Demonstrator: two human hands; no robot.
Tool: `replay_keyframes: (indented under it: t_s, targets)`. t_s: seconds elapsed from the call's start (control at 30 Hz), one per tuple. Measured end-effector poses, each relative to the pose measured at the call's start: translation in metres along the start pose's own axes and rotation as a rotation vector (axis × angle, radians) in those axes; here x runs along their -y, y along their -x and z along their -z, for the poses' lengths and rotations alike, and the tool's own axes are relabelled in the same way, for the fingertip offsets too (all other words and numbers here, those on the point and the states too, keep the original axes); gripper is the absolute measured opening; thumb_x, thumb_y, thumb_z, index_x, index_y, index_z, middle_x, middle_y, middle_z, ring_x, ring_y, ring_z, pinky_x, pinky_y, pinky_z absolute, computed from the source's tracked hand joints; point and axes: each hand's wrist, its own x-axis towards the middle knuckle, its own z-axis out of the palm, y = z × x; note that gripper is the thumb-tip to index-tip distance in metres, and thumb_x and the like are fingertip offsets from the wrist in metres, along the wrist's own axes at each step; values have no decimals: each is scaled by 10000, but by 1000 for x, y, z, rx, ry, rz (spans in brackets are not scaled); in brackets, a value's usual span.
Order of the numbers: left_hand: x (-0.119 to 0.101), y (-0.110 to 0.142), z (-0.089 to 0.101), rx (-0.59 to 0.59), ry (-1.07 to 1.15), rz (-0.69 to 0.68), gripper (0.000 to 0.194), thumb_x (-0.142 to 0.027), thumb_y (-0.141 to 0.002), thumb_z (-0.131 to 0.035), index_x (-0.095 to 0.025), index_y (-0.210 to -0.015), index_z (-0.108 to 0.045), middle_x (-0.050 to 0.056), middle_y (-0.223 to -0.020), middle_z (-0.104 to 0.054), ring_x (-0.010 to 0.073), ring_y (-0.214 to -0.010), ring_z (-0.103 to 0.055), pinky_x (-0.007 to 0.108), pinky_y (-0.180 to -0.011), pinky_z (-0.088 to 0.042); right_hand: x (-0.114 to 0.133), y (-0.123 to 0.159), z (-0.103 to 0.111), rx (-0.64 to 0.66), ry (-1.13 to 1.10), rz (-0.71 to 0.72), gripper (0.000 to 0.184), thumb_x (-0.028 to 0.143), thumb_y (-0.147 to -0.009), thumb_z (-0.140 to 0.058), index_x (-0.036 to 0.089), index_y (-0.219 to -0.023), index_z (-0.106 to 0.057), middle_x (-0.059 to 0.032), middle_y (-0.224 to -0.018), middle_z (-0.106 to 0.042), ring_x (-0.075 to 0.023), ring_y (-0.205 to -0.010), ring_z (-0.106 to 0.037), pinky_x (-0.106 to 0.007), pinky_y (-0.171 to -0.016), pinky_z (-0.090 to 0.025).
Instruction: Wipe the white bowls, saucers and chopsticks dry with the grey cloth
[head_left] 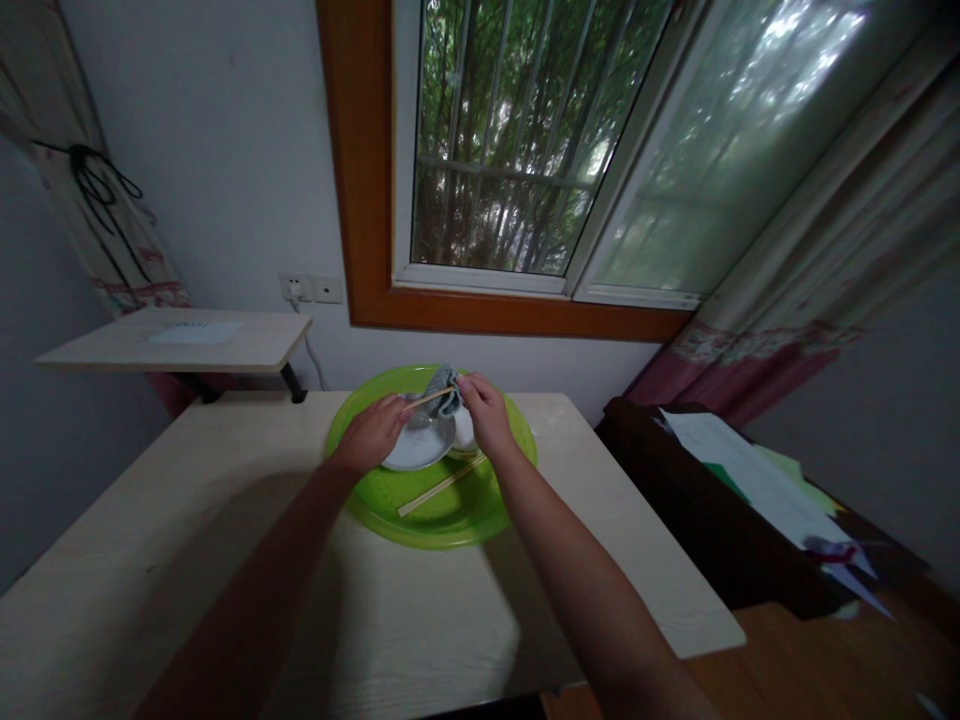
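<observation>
My left hand (371, 433) grips one end of a pale wooden chopstick (427, 398), which slants up to the right. At the other end, my right hand (487, 412) pinches a grey-blue cloth (442, 380) against the stick. Both hands are over a round bright green basin (366, 505). Inside the basin are a white plate (420, 450), partly behind the left fingers, and a white bowl (463, 432), partly covered by the right hand. Nearer to me, another chopstick or a pair (439, 487) lies slanted in the basin, one end passing by the bowl.
The basin stands on a pale wooden table (420, 620) by the wall and window. A raised shelf (255, 345) on black legs bears a sheet of paper (196, 332) at the left. Papers (735, 460) lie on a dark brown piece of furniture (682, 500) at the right.
</observation>
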Motion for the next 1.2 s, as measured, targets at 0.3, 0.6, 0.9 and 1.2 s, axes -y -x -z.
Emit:
replay_keyframes:
  t_s: [0.3,0.6,0.9,1.2]
  targets:
    - [-2,0,2,6,25,-22,346,-356,-1062,-319,-186,-954,-601,96,-986,-651,225,-955,-607,358,-882,-470,-8,-1,1,-10,-83,-106,382,530,-887,-625,192,-714,-661,1,-753,-574,-158,-737,-510,-260,-714,-439]
    - [5,1,-3,-7,62,-23,343,-371,-1062,-310,-199,-926,-573,83,-953,-647,213,-916,-606,340,-847,-469,-14,-4,0,-147,-60,-122,379,535,-888,-623,177,-794,-704,3,-777,-616,-155,-757,-536,-263,-748,-445]
    - [6,-1,-10,92,38,112,327,-363,-1059,-296,-199,-998,-572,101,-997,-693,238,-921,-652,357,-829,-481,0,1,2,-265,248,118,299,443,-960,-584,183,-923,-728,-25,-850,-632,-173,-821,-575,-291,-765,-449]
    - [6,-4,-9,54,129,23,272,-232,-1002,-385,-159,-1063,-641,123,-1060,-714,230,-1009,-653,371,-944,-497,-18,4,-13,-3,455,187,225,294,-968,-582,219,-1078,-763,-63,-956,-610,-199,-922,-593,-332,-869,-491]
